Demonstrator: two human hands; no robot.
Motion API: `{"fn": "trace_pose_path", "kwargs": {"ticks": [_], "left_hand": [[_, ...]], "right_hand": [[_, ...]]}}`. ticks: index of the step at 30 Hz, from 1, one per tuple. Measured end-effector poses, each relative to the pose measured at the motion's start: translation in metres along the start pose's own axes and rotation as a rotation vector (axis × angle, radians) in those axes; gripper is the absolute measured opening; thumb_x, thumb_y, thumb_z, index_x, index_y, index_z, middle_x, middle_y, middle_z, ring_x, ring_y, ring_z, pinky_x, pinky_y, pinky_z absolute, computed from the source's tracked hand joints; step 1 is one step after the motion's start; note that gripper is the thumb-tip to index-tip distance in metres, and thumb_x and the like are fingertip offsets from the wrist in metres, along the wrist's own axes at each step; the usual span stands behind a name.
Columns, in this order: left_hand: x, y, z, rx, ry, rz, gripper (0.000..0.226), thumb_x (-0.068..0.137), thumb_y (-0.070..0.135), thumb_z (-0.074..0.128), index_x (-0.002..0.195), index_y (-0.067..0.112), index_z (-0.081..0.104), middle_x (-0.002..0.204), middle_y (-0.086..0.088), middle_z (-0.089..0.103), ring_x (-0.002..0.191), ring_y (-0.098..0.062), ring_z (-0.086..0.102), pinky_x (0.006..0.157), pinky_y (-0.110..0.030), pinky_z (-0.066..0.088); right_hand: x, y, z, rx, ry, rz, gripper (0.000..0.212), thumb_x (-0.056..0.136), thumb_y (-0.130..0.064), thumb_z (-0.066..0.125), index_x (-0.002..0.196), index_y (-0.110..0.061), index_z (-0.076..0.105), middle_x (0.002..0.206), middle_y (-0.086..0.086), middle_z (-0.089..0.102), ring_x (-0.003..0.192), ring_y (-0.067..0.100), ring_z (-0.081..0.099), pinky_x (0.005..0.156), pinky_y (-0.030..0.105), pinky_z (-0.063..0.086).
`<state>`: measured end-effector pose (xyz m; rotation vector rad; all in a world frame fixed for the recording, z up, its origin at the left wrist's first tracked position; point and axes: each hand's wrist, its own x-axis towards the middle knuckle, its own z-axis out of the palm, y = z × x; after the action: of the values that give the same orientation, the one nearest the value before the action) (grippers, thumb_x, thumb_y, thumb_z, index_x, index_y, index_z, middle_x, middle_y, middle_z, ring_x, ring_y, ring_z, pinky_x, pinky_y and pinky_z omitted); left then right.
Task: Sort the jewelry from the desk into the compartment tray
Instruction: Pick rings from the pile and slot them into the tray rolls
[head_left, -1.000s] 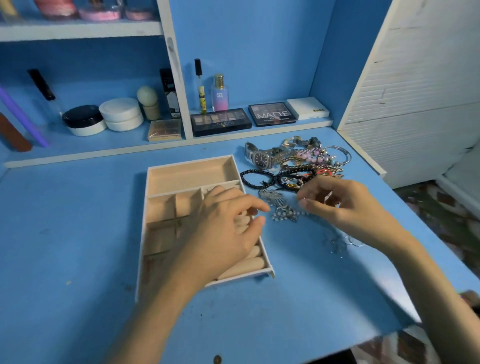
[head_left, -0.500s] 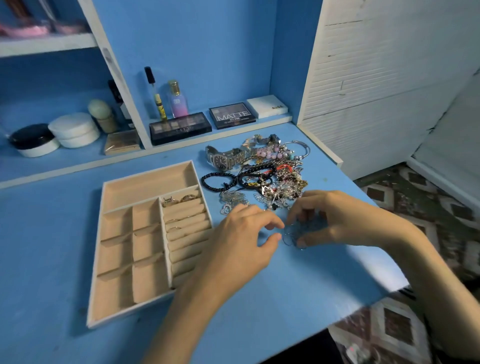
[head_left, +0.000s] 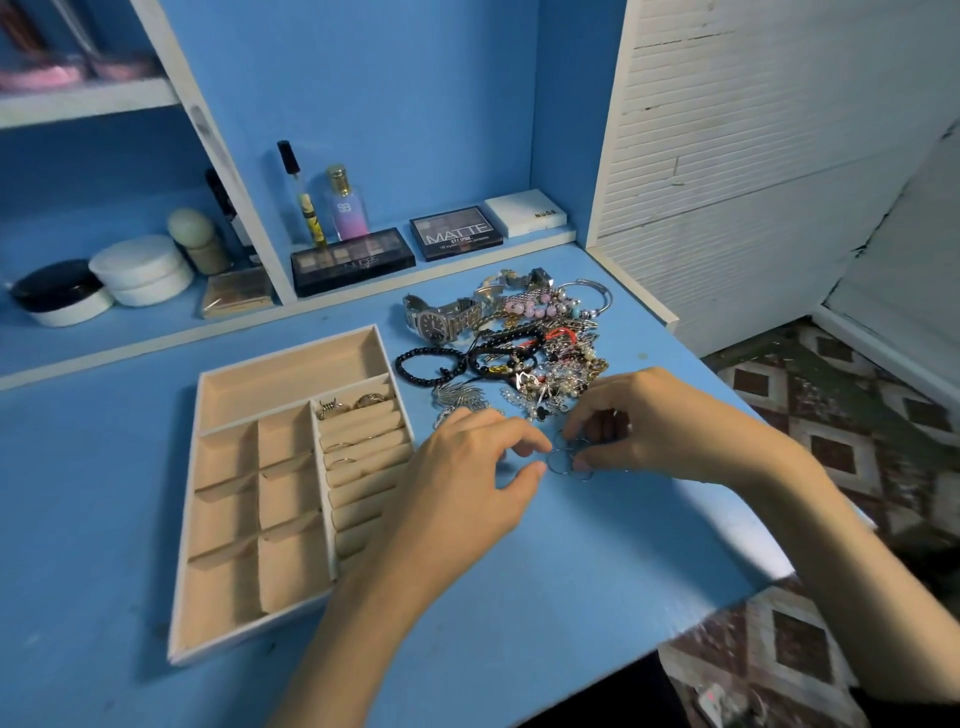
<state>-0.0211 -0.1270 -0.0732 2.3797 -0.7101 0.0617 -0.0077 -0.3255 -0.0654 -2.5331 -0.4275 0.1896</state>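
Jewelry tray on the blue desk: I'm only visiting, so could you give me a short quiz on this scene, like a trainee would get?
1. True or false: the wristwatch lies inside the compartment tray.
2. Which part of the tray already holds rings? A) the long back compartment B) the ring rolls on its right side C) the small compartments on its left
3. What does the right hand pinch on the desk, with the left hand close beside?
Key: 1 false, it lies on the desk. 2 B. 3 thin metal hoops.
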Motion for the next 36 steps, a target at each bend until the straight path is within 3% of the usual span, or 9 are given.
{"fn": "trace_pose_path", "kwargs": {"ticks": [8,12,15,21,25,28,30,32,36], "left_hand": [[0.006,0.002,0.005,-0.013,0.013,-0.008,0.009,0.083,0.024,0.063,0.09,0.029,0.066,0.086,0.014,0.062,0.083,-0.006,0.049,0.074,-0.009,0.033],[0.01,0.002,0.006,0.004,0.022,-0.02,0.012,0.082,0.023,0.064,0.093,0.027,0.068,0.088,0.014,0.062,0.088,-0.009,0.051,0.078,-0.019,0.037],[0.012,0.0,0.007,0.038,-0.023,-0.035,0.017,0.083,0.031,0.063,0.099,0.028,0.066,0.088,0.017,0.056,0.092,-0.008,0.049,0.081,-0.019,0.036],[0.017,0.0,0.01,0.106,-0.118,-0.051,0.029,0.083,0.041,0.06,0.108,0.027,0.063,0.09,0.015,0.047,0.092,-0.006,0.04,0.08,-0.019,0.031],[0.021,0.0,0.012,0.14,-0.141,-0.058,0.032,0.081,0.048,0.06,0.107,0.03,0.063,0.091,0.014,0.046,0.089,-0.006,0.037,0.076,-0.021,0.032],[0.023,0.002,0.013,0.148,-0.16,-0.05,0.029,0.081,0.047,0.061,0.105,0.03,0.063,0.09,0.014,0.046,0.088,-0.006,0.039,0.074,-0.021,0.032],[0.024,0.002,0.012,0.132,-0.166,-0.055,0.026,0.081,0.044,0.062,0.102,0.03,0.063,0.091,0.013,0.049,0.083,-0.006,0.04,0.074,-0.021,0.033],[0.026,0.002,0.011,0.109,-0.182,-0.07,0.022,0.08,0.041,0.065,0.099,0.029,0.064,0.09,0.012,0.052,0.077,-0.005,0.04,0.072,-0.021,0.035],[0.031,0.006,0.009,0.075,-0.231,-0.105,0.02,0.08,0.035,0.067,0.096,0.024,0.062,0.085,0.013,0.052,0.069,-0.002,0.042,0.068,-0.022,0.036]], "right_hand": [[0.0,-0.005,0.003,-0.104,0.033,-0.044,0.016,0.078,-0.022,0.069,0.094,-0.021,0.071,0.079,-0.008,0.064,0.072,0.01,0.058,0.07,0.031,0.05],[-0.001,-0.006,0.006,-0.123,0.096,-0.122,0.009,0.079,-0.019,0.066,0.085,-0.016,0.072,0.067,-0.017,0.051,0.065,0.005,0.05,0.064,0.022,0.045],[0.001,-0.004,0.008,-0.107,0.161,-0.159,0.008,0.079,-0.011,0.066,0.073,-0.009,0.071,0.066,-0.003,0.062,0.062,0.013,0.053,0.06,0.025,0.043],[0.002,0.001,0.013,0.101,0.278,-0.075,0.009,0.081,-0.011,0.067,0.074,-0.009,0.072,0.07,0.004,0.069,0.066,0.014,0.058,0.061,0.026,0.044],[0.002,0.001,0.018,0.207,0.364,0.012,0.01,0.083,-0.015,0.067,0.077,-0.012,0.074,0.069,0.003,0.071,0.065,0.012,0.06,0.057,0.02,0.045],[0.004,-0.001,0.021,0.333,0.451,0.075,0.013,0.084,-0.021,0.066,0.076,-0.015,0.074,0.065,0.006,0.069,0.053,0.011,0.054,0.053,0.024,0.042],[0.005,-0.002,0.021,0.478,0.494,0.122,0.014,0.085,-0.025,0.066,0.076,-0.017,0.073,0.065,0.008,0.067,0.056,0.017,0.052,0.055,0.029,0.042],[0.006,-0.005,0.021,0.606,0.507,0.152,0.014,0.085,-0.026,0.065,0.077,-0.017,0.073,0.062,0.005,0.064,0.055,0.012,0.049,0.056,0.026,0.04],[0.008,-0.009,0.022,0.712,0.503,0.172,0.015,0.084,-0.026,0.066,0.079,-0.015,0.074,0.06,0.002,0.06,0.059,0.011,0.052,0.061,0.03,0.041]]}}
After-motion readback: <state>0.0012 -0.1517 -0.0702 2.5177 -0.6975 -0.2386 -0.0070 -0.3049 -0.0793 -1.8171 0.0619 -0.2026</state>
